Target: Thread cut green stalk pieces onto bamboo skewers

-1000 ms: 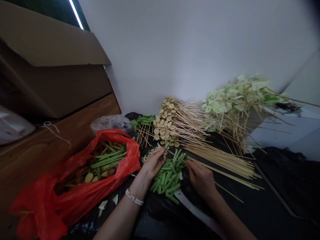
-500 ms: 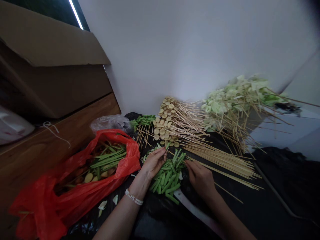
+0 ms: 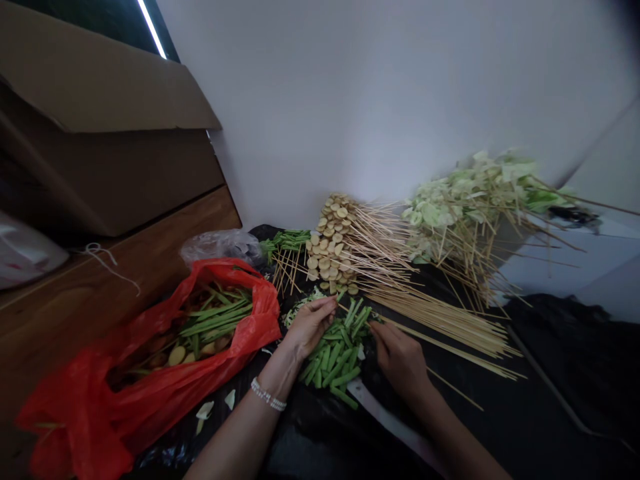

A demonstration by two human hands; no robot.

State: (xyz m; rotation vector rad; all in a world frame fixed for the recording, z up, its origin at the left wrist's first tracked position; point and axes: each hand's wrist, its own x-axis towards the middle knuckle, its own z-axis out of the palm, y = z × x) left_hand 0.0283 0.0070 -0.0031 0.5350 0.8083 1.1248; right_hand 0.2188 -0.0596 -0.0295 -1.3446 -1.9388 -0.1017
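Observation:
My left hand point(image 3: 311, 328) is pinched around a short piece of green bean point(image 3: 341, 293) at the tip of a bamboo skewer point(image 3: 455, 388). With closed fingers, my right hand point(image 3: 403, 357) grips that skewer, whose long end sticks out behind the hand to the lower right. Below and between both hands lies a heap of cut green beans point(image 3: 327, 363). A knife blade point(image 3: 383, 415) rests beside the heap, partly under my right forearm. Loose bamboo skewers point(image 3: 450, 320) lie in a bundle just beyond my right hand.
Skewered potato slices point(image 3: 333, 243) are stacked against the wall, beside skewered green beans point(image 3: 295, 239). Cabbage skewers point(image 3: 460, 193) pile up at the right. A red plastic bag point(image 3: 200, 377) of vegetables stands left, near a clear bag point(image 3: 220, 245) and cardboard box point(image 3: 110, 160).
The bean piece at my left fingertips has shifted slightly to the right. The held skewer's far end has moved a little to the left and down. All else looks the same.

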